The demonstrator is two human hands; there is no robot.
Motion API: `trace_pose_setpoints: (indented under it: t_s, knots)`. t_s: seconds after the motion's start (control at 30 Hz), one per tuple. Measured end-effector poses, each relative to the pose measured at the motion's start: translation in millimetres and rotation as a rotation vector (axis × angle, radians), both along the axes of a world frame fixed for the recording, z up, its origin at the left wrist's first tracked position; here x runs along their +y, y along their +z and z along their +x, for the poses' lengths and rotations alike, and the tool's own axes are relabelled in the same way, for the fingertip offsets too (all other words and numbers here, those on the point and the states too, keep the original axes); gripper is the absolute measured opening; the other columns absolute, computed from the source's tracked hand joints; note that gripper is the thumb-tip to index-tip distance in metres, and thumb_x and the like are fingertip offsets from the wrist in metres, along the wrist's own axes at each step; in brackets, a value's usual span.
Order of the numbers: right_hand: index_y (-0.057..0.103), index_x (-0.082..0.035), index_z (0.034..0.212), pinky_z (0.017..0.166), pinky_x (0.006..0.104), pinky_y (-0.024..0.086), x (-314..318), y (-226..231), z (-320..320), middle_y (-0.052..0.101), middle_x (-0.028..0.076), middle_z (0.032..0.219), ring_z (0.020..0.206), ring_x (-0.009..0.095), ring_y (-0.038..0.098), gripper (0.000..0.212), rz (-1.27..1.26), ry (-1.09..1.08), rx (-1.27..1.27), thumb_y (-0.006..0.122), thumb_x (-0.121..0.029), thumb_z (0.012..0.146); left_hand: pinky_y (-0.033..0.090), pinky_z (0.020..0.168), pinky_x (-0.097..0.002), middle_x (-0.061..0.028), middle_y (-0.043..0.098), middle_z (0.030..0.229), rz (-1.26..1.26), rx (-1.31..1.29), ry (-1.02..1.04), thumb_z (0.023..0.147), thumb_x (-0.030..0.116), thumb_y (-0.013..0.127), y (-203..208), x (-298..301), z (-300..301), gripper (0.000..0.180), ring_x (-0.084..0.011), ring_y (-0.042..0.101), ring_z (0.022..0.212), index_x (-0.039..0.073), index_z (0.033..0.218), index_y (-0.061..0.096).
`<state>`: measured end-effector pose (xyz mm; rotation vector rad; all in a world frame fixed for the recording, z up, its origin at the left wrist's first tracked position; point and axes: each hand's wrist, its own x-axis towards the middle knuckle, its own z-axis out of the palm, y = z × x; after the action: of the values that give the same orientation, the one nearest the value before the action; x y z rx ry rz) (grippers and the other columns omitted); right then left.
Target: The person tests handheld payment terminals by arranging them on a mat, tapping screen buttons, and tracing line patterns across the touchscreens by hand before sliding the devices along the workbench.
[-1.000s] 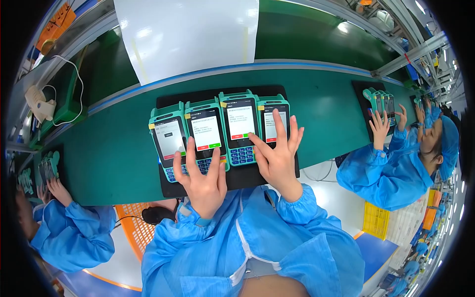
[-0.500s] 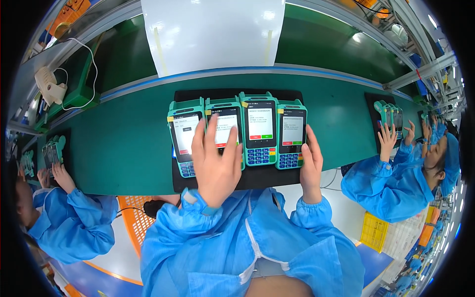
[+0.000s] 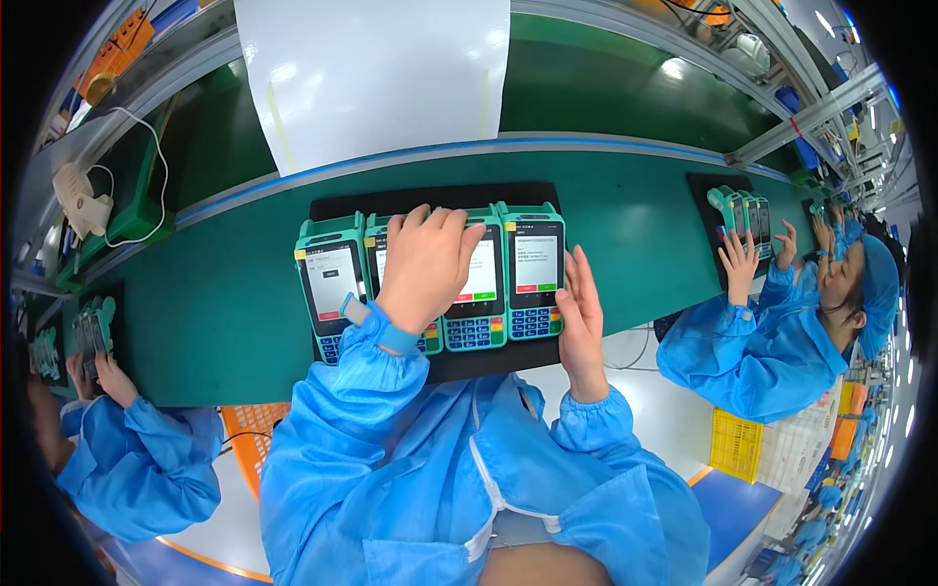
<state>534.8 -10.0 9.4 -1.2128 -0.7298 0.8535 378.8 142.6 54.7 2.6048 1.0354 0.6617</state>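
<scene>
Several teal card payment terminals with lit screens and blue keypads stand side by side on a black mat (image 3: pixel 469 367). My left hand (image 3: pixel 428 269) lies across the middle terminals, its fingertips at their upper edge. It hides most of the second terminal (image 3: pixel 375 234) and part of the third terminal (image 3: pixel 476 331). At the row's right end, my right hand (image 3: pixel 582 327) rests along the side of the rightmost terminal (image 3: pixel 536 256), fingers stretched and thumb against its edge. The leftmost terminal (image 3: pixel 332 269) is partly covered by my left cuff.
The green workbench (image 3: pixel 635 234) runs left and right. A white sheet (image 3: pixel 376 78) hangs beyond it. Co-workers in blue sit on both sides with terminals (image 3: pixel 747 210) of their own. A white device with a cable (image 3: pixel 80 198) is at far left; a yellow crate (image 3: pixel 736 444) is lower right.
My left hand has moved from the left terminals' screens to the middle terminals' upper edge. The terminals now stand more level. The rightmost screen looks brighter. The whole view has shifted slightly.
</scene>
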Motion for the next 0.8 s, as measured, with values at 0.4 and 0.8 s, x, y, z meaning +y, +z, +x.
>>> trace_pose_setpoints:
  t_s: [0.4, 0.8]
  knots:
    - [0.029, 0.004, 0.144, 0.109, 0.0360, 0.033, 14, -13, 21, 0.038, 0.020, 0.144, 0.133, 0.027, 0.039, 0.056, 0.031, -0.028, -0.018, 0.049, 0.003, 0.092, 0.035, 0.101, -0.0489, -0.0188, 0.050, 0.132, 0.132, -0.178, 0.009, 0.076, 0.009, 0.070, -10, -87, -4, 0.026, -0.0417, 0.040, 0.127, 0.004, 0.102, 0.070]
    - [0.033, 0.008, 0.140, 0.103, 0.0336, 0.039, 16, -9, 10, 0.044, 0.019, 0.137, 0.123, 0.023, 0.049, 0.050, 0.023, -0.104, -0.013, 0.049, 0.004, 0.092, 0.030, 0.104, -0.0463, -0.0203, 0.041, 0.141, 0.208, -0.138, 0.132, 0.078, 0.010, 0.071, -34, -106, -11, 0.025, -0.0439, 0.024, 0.129, 0.011, 0.102, 0.073]
